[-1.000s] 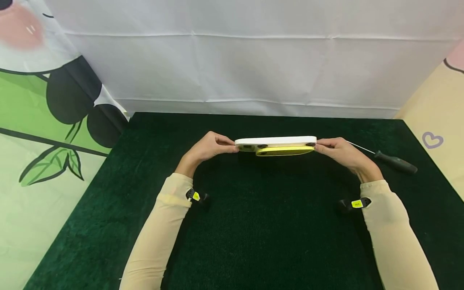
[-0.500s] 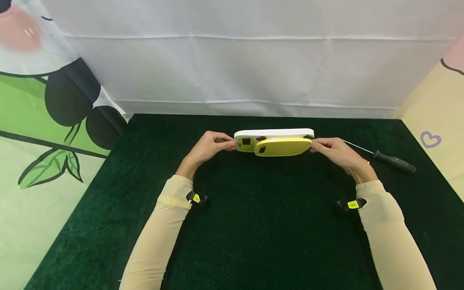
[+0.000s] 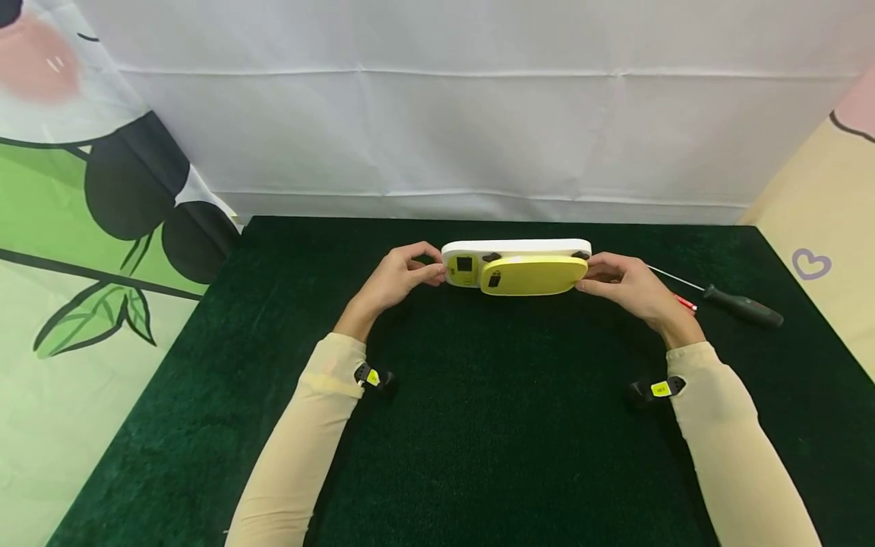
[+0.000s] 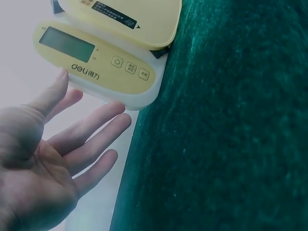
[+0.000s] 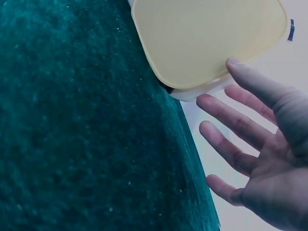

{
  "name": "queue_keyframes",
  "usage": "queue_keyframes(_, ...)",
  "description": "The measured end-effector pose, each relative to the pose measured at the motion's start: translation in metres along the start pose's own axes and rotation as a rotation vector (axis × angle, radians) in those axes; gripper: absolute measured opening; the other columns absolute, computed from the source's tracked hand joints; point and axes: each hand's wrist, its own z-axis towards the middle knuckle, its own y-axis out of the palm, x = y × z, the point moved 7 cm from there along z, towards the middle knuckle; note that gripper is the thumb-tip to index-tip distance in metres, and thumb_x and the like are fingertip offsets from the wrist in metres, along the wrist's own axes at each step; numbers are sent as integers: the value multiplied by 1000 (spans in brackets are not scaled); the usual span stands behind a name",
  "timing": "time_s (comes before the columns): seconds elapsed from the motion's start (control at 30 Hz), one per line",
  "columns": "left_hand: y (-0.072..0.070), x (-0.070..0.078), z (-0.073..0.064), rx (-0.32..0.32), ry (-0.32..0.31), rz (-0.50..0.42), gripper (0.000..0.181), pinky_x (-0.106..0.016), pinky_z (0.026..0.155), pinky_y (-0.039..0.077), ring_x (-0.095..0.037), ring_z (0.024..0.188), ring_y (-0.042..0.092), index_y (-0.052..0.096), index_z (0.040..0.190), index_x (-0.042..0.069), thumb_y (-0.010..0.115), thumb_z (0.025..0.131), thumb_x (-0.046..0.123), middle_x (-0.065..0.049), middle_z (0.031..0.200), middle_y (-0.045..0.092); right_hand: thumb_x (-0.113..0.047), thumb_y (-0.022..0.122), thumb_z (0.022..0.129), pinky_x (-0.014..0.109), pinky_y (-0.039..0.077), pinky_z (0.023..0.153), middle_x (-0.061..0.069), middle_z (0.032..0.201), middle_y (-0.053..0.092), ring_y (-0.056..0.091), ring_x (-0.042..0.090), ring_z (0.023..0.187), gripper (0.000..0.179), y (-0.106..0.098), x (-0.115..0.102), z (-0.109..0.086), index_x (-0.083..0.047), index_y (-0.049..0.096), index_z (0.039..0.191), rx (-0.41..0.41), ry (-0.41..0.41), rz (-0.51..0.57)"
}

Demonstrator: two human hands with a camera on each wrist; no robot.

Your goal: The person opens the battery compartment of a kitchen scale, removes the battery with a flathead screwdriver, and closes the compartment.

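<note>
A white and yellow kitchen scale point(image 3: 533, 276) is upright on its long edge, its face turned toward me in the head view. Its dark display and buttons point(image 4: 130, 68) show in the left wrist view. My left hand point(image 3: 399, 277) is at the scale's left end, fingers spread and loose, thumb tip right by the edge. At the other end is my right hand point(image 3: 625, 285). Its thumb point(image 5: 255, 82) lies at the rim of the yellow weighing platform point(image 5: 207, 38), with the other fingers fanned out and relaxed. Actual contact is hard to tell for either hand.
A screwdriver point(image 3: 741, 305) with a dark handle lies right of my right hand. Partly hidden behind that wrist is a small red object point(image 3: 685, 304). Dark green cloth point(image 3: 506, 425) covers the table, and a white sheet point(image 3: 437, 137) hangs behind it.
The scale has tipped back so its yellow face shows, then stayed nearly still. Both hands' fingers have loosened from its ends. The red object has come into view behind the right wrist.
</note>
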Motion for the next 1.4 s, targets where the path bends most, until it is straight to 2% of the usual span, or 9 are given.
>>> queue_keyframes(0.2, 2, 5, 1, 25, 14, 42, 19, -52, 102, 46, -23, 101, 70, 58, 115, 20, 56, 99, 31, -10, 114, 67, -33, 62, 97, 39, 46, 95, 13, 123, 62, 58, 19, 109, 44, 1, -1, -1, -9, 55, 132, 3, -33, -4)
queue_keyframes(0.37, 3, 10, -1, 62, -1, 74, 18, -56, 102, 44, -23, 100, 70, 56, 115, 23, 54, 100, 34, -8, 120, 66, -32, 61, 97, 34, 46, 93, 10, 120, 63, 59, 14, 105, 40, 1, -2, 0, -11, 56, 130, 16, -40, 6)
queue_keyframes(0.47, 4, 12, -2, 83, -20, 79, 19, -55, 100, 45, -23, 97, 71, 56, 116, 23, 54, 100, 35, -9, 121, 67, -31, 60, 98, 31, 46, 91, 12, 118, 64, 59, 16, 104, 39, 0, -3, 0, -9, 57, 129, 16, -47, 8)
queue_keyframes(0.63, 4, 17, -3, 144, -37, 96, 20, -49, 90, 53, -25, 89, 73, 56, 116, 22, 53, 101, 35, -12, 109, 72, -29, 59, 98, 29, 49, 86, 12, 116, 65, 61, 23, 102, 37, 0, -4, 0, -7, 58, 128, 11, -39, 24)
queue_keyframes(0.77, 5, 19, -4, 190, -59, 108, 20, -46, 83, 57, -25, 82, 73, 56, 116, 20, 53, 101, 33, -11, 97, 74, -28, 58, 100, 30, 50, 84, 14, 114, 65, 60, 22, 100, 37, 1, -7, 1, -5, 58, 128, 2, -53, 41)
queue_keyframes(0.87, 5, 21, -5, 215, -78, 121, 19, -44, 79, 58, -23, 77, 73, 57, 115, 20, 53, 101, 33, -9, 91, 74, -28, 58, 99, 29, 51, 83, 14, 110, 67, 61, 22, 99, 35, 2, -7, 1, -5, 59, 126, 7, -32, 71)
queue_keyframes(1.03, 6, 20, -7, 238, -124, 166, 21, -41, 71, 59, -19, 69, 72, 58, 116, 19, 53, 101, 33, -7, 83, 73, -33, 56, 100, 32, 50, 84, 17, 108, 68, 58, 30, 101, 40, 4, -11, 1, -2, 59, 125, -27, -3, 41)
queue_keyframes(1.23, 9, 17, -7, 226, -191, 216, 25, -30, 59, 56, -18, 63, 71, 58, 119, 19, 52, 102, 35, -6, 74, 71, -40, 52, 100, 41, 47, 87, 19, 107, 67, 53, 36, 105, 46, 7, -10, -1, -2, 59, 125, -69, 69, -1)
queue_keyframes(1.4, 14, 13, -8, 206, -250, 237, 28, -27, 54, 54, -17, 59, 69, 59, 121, 19, 52, 101, 36, -5, 72, 70, -42, 52, 100, 37, 47, 82, 17, 102, 69, 54, 33, 98, 48, 10, -7, -1, 0, 61, 123, -92, 119, -15)
